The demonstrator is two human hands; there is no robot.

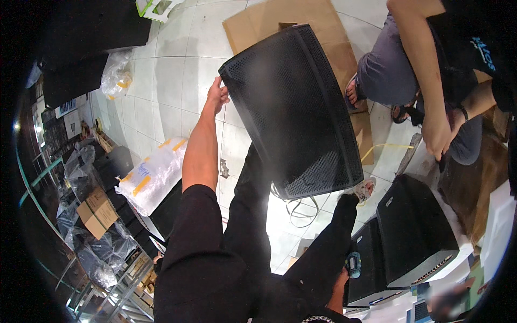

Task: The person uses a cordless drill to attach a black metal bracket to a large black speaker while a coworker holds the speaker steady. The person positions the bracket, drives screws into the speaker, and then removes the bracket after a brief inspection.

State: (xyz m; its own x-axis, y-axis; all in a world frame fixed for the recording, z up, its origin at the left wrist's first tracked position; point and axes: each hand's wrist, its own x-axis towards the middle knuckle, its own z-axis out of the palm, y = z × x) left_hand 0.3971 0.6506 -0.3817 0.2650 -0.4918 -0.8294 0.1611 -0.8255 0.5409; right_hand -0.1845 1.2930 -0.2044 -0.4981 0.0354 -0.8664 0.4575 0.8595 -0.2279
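Note:
A large black speaker (291, 107) with a perforated metal front is in the middle, over flattened cardboard. My left hand (217, 96) grips its upper left corner, fingers curled at the edge. Low on the right, beside my leg, my right hand (339, 282) is closed round a teal and black power tool (353, 265), which looks like a cordless drill. My sleeve and leg partly hide that hand. Two more black speakers (412, 229) are at the lower right, close to the tool.
A person (388, 70) crouches on the right, hands together near the knee. Flattened cardboard (247, 27) covers white floor tiles (161, 81). A bubble-wrapped package (153, 175) is left of my forearm. A loose strap (302, 218) lies below the speaker. Cartons (97, 212) and plastic-wrapped goods fill the far left.

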